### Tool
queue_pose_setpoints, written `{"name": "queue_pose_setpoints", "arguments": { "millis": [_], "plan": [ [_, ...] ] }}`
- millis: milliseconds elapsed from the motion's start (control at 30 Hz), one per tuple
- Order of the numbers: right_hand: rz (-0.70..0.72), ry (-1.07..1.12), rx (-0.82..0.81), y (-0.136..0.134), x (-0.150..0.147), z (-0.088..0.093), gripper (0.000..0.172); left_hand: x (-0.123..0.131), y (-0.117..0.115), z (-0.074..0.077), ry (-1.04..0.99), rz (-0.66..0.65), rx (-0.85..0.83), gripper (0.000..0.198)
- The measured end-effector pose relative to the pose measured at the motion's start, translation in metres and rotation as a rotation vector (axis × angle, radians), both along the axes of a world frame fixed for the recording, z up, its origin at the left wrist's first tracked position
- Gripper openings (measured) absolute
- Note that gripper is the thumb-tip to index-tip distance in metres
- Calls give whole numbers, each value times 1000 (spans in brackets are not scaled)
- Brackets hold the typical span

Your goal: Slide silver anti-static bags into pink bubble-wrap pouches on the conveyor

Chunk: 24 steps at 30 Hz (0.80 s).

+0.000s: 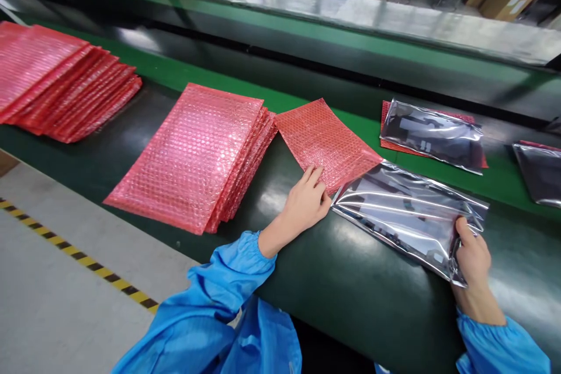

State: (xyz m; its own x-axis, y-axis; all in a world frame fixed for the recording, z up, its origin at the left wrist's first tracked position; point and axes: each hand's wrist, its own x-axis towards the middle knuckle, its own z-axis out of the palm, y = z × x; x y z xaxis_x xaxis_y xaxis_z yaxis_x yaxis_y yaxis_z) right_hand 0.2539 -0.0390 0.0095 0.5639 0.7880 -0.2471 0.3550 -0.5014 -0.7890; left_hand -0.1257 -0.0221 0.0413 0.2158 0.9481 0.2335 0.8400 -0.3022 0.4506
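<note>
My right hand (pixel 473 257) grips the right end of a shiny, see-through antistatic bag (pixel 398 210), thumb on top. A dark flat part with pale patches shows through the film; its exact kind I cannot make out. The bag's left end meets the lower right corner of a red bubble bag (pixel 328 143); whether it reaches inside is unclear. My left hand (pixel 307 198) has its fingers curled on the near edge of that bubble bag, with the thumb beside the antistatic bag's corner.
A stack of red bubble bags (pixel 193 152) lies left of my hands, with a larger stack (pixel 56 82) farther left. Another filled antistatic bag (pixel 433 134) rests on red bubble wrap behind, and one more (pixel 541 172) is at the right edge. A raised metal ledge (pixel 350 17) runs behind the dark green work surface.
</note>
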Motion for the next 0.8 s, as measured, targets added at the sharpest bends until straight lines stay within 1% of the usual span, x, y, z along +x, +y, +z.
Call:
{"name": "queue_pose_setpoints", "arguments": {
  "millis": [100, 200, 267, 367, 433, 567, 633, 700, 767, 800],
  "plan": [
    [-115, -62, 27, -4, -17, 8, 51, 0, -2, 0, -39, -13, -23, 16],
    [-159, -42, 100, -4, -26, 13, 48, 0, -4, 1, -43, -68, -31, 15],
    [-176, -31, 177, -3, -28, 14, 48, 1, -6, 4, -40, -104, 3, 16],
    [-180, 5, 266, -3, -28, 10, 51, 7, -10, 7, -28, -142, 90, 18],
    [-181, 36, 300, -4, -29, 6, 53, 16, -15, 8, 5, -173, 132, 17],
    [-203, 47, 322, -4, -32, -4, 61, 40, -25, 7, 118, -308, 153, 11],
    [-223, 58, 325, -4, -33, -8, 63, 50, -30, 7, 144, -346, 157, 11],
    [-225, 70, 328, -3, -30, -10, 62, 54, -35, 10, 85, -342, 163, 12],
    [-192, 81, 338, -3, -23, -9, 59, 56, -41, 16, -106, -317, 130, 16],
    [-162, 90, 346, -4, -19, -8, 57, 56, -44, 19, -246, -293, 66, 19]
  ]
}}
